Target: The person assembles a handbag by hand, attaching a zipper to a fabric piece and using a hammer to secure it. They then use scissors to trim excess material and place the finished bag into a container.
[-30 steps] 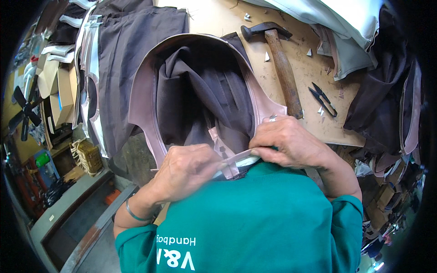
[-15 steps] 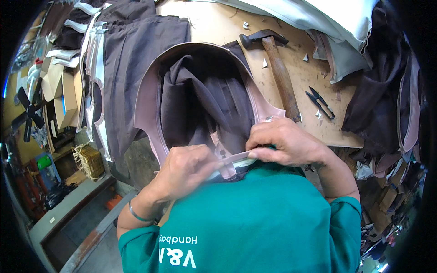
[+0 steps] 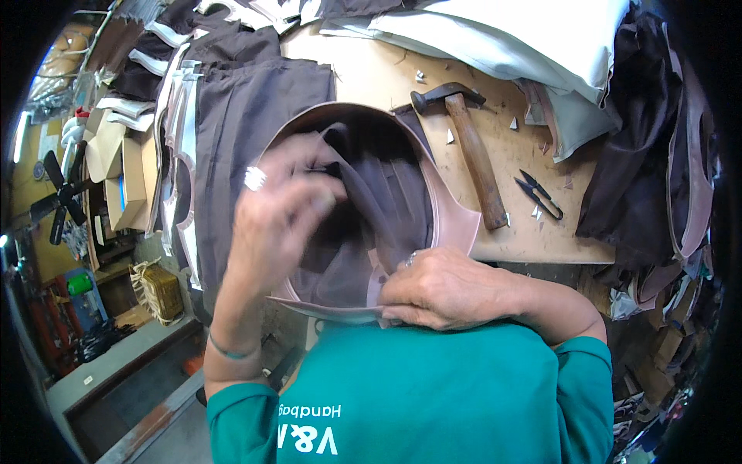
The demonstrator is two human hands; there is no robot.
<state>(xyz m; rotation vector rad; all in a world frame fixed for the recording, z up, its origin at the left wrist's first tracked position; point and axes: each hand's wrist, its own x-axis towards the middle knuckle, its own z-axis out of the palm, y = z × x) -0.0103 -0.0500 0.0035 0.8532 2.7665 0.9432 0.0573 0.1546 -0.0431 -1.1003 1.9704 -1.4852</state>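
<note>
A handbag (image 3: 450,205) with a pink edge lies in front of me, its mouth facing up and its dark brown lining (image 3: 396,189) loose and folded inside. My right hand (image 3: 439,290) is closed on the bag's near rim, thumb and fingers pinching the edge. Over the left side of the mouth is my left hand (image 3: 274,209), raised and smeared by motion. Its fingers look bent, but whether they hold anything does not show. A pale tab on the lining shows just inside the near rim, partly behind my right hand.
Right of the bag, a wooden-handled hammer (image 3: 473,155) and black thread snips (image 3: 539,195) lie on the tan board (image 3: 545,236) among white scraps. Dark fabric pieces (image 3: 247,116) are stacked at left, white sheets (image 3: 502,39) at far right. A black fan (image 3: 60,195) stands far left.
My left hand has left the near rim and moved up and left over the bag's mouth. My right hand has shifted left and down along the near rim. The bag's mouth looks rounder.
</note>
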